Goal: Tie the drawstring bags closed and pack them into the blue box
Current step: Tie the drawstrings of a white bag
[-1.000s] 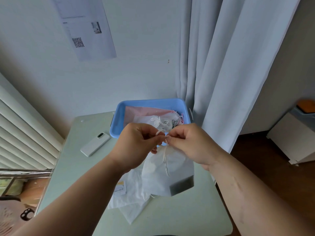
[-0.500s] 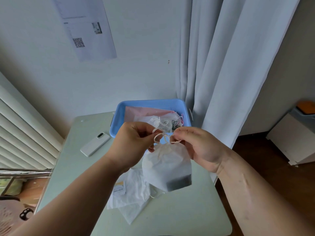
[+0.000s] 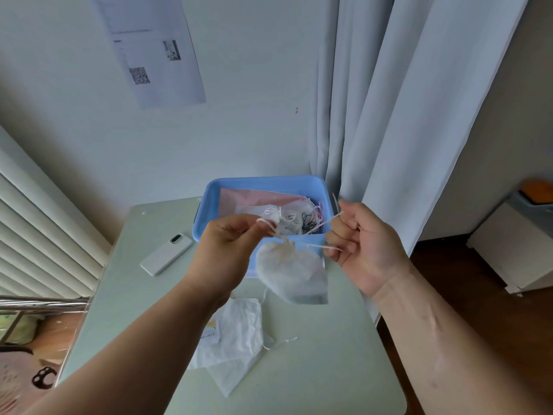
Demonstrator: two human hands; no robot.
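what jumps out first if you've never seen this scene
The left hand and right hand each pinch the drawstring of a white bag hanging between them, mid-frame. Behind it sits the blue box, already holding tied bags; flat bags lie on the table below.

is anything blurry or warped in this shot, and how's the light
Head view: wide-angle warp fans the curtain and blinds outward at the edges; the bag and string look soft, likely motion blur, while the phone is crisp; light is flat, no glare.
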